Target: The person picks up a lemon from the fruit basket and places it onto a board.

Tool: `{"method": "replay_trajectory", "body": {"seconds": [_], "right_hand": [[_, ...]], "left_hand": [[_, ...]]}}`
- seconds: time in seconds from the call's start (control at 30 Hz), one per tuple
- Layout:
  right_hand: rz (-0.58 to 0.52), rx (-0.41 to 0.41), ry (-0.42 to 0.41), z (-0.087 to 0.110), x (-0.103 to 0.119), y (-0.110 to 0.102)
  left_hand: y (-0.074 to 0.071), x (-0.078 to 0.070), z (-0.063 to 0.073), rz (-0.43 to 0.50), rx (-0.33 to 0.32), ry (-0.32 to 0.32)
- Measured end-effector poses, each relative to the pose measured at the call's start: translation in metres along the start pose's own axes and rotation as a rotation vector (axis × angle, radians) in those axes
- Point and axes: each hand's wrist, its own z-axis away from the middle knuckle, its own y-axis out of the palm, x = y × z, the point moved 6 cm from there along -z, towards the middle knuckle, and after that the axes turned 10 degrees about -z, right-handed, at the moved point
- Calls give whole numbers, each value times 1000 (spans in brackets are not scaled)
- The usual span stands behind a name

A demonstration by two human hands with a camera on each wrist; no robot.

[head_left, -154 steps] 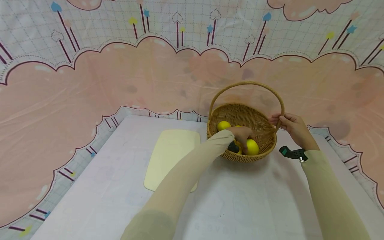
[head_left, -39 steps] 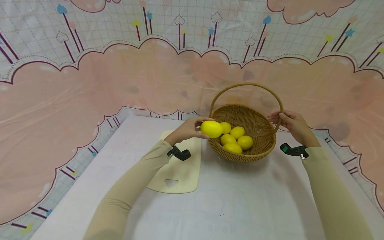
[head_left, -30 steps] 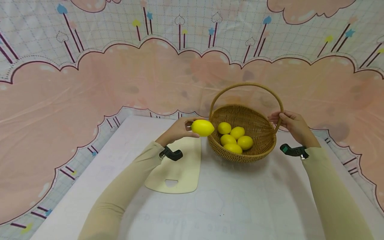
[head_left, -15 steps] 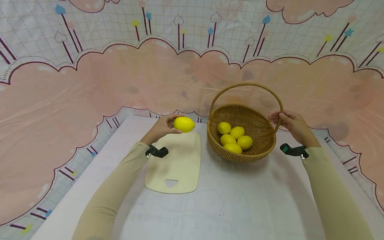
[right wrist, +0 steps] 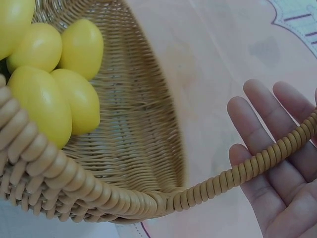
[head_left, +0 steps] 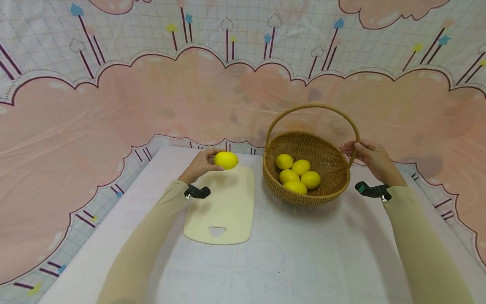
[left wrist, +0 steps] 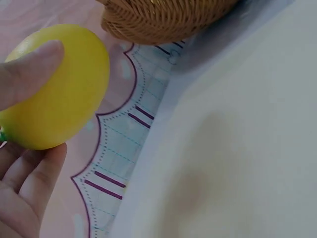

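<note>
My left hand point(head_left: 201, 164) holds a yellow lemon point(head_left: 226, 160) between thumb and fingers, above the far end of a cream cutting board point(head_left: 224, 202). In the left wrist view, the thumb lies across the lemon point(left wrist: 64, 94) and a green stem end shows. A wicker basket point(head_left: 307, 198) stands right of the board, with several lemons point(head_left: 289, 176) inside. At its right side my right hand point(head_left: 373, 158) pinches the handle point(head_left: 313, 105). The right wrist view shows fairly straight fingers point(right wrist: 262, 124) behind the handle; the thumb is out of that frame.
A white cloth with faint printed lettering covers the table point(head_left: 281, 261). Behind it hangs a pink and white patterned backdrop point(head_left: 212, 97). The board's handle hole point(head_left: 217, 232) faces the near side. Each wrist carries a black device point(head_left: 197, 192).
My left hand reached into the basket, then brought a lemon out leftward over the board; in the last half second it shifted slightly further left. My right hand has stayed at the handle.
</note>
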Motion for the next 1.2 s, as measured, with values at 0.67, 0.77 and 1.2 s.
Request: {"method": "replay_trajectory", "body": {"seconds": [0.67,0.77,1.2], "right_hand": [[-25,8,-21,2,0,-1],[-19,6,-18,1,0,-1],[18,-5,-4,-1,0,-1]], "left_hand": [[32,30,-29,71,30,-56],[37,32,-32,54,43,-67],[54,37,-37,-4,99,-99]]}}
